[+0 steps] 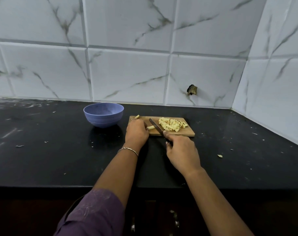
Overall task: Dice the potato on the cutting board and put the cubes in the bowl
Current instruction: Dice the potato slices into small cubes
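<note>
The left hand [136, 132] lay on the near-left part of the cutting board [187, 132], its fingers curled down and pinching a potato strip [150, 127] against the wood, with only the strip's right end showing past the fingertips. A ring [134, 119] sat on one finger and a thin bracelet [127, 149] on the wrist; a purple sleeve [93, 213] covered the upper arm.

The right hand [181, 152] hovered just off the board's near edge, its fingers wrapped around the handle of the knife [156, 126]. The blade slanted across the board towards its far-left side and met the strip's exposed end.

A pile of potato cubes [172, 124] filled the right half of the board, and one loose piece [137, 116] rested at its far-left corner. The blue bowl [103, 114] stood upright on the black counter [59, 150] just left of the board, near the counter's back edge. A stray potato bit [219, 156] lay on the counter, well to the right of the right hand.
</note>
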A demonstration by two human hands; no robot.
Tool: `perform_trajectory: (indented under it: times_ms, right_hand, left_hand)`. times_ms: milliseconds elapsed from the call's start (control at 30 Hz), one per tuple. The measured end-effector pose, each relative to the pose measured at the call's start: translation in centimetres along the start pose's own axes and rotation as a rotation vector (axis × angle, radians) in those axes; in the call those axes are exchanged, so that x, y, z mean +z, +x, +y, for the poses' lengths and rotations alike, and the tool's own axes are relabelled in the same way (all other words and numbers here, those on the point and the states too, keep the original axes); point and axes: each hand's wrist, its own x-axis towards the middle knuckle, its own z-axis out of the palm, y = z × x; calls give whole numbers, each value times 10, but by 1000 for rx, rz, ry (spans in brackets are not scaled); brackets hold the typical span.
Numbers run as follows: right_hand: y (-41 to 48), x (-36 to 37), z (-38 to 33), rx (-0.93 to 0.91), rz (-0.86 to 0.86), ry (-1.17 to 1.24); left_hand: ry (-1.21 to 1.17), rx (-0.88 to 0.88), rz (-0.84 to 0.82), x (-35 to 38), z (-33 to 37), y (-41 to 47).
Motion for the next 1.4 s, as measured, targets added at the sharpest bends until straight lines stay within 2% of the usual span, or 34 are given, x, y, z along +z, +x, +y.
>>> perform_trajectory:
  times_ms: [733,933,1400]
  right_hand:
    - [3,4,-11,-111,-83,-226]
    - [-2,0,-8,-97,-15,-126]
    - [7,4,-14,-115,-110,-158]
  left_hand:
    - [-11,-31,-1,4,-5,9]
    - [-30,-47,-16,3,-8,10]
    - [-15,-54,-6,3,-6,8]
